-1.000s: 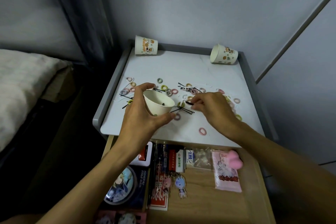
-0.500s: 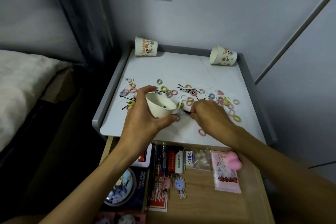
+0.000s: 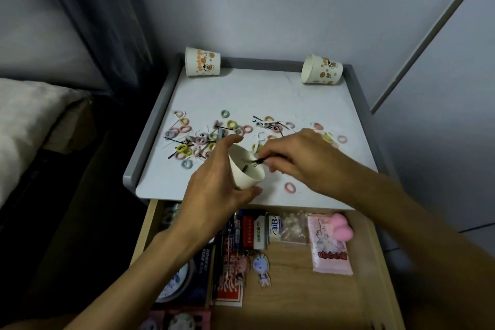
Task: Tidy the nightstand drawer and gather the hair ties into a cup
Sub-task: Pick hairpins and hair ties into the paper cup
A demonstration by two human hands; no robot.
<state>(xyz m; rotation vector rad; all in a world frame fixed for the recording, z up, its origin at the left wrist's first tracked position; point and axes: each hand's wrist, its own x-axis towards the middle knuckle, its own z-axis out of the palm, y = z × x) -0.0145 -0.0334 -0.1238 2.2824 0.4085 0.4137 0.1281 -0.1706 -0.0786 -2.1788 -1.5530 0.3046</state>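
Lying strewn across the nightstand top [image 3: 267, 94], hair ties [image 3: 187, 142] are tangling with black pins | left hand [image 3: 211, 195] is gripping a tilted white cup [image 3: 245, 169] near the front edge | right hand [image 3: 302, 158] is pinching black hairpins [image 3: 257, 161] at its mouth | printed cup [image 3: 321, 69] is lying tipped back right | drawer [image 3: 308, 289] is standing open below

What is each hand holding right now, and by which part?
The left hand grips the white paper cup round its side wall, tilted. The right hand pinches thin black hairpins by one end, over the cup's mouth.
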